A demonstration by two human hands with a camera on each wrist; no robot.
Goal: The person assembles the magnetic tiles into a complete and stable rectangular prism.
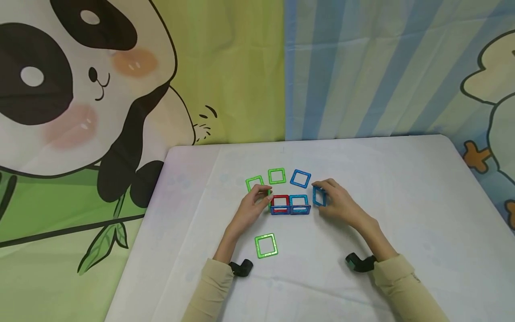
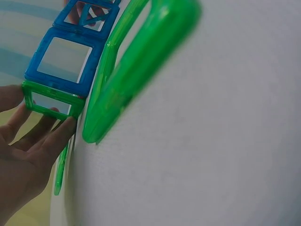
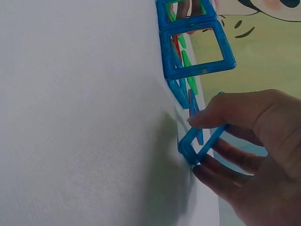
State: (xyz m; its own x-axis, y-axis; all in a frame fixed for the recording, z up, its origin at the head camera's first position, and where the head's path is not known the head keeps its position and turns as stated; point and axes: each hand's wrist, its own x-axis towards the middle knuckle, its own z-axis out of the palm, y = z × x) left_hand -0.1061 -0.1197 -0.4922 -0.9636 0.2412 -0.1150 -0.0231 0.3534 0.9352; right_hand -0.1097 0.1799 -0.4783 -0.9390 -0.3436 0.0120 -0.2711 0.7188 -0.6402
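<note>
In the head view, a red square magnetic tile [image 1: 280,197] and a light blue one [image 1: 298,197] lie side by side. Two darker blue tiles [image 1: 290,210] stand upright along their near edge. My left hand [image 1: 251,205] pinches a green square tile [image 2: 52,91] between thumb and fingers; it stands upright against the left end of the row. To the right of the row, my right hand [image 1: 339,203] holds another blue square tile [image 3: 189,153] tilted up by its edges, with a gap between it and the row.
Behind the row lie a loose green tile [image 1: 270,175] and a blue tile [image 1: 301,172], with another green tile [image 1: 255,178] partly behind my left hand. Nearer me lies one more green tile [image 1: 266,256]. Everything rests on a white-covered table [image 1: 193,201] against printed curtains.
</note>
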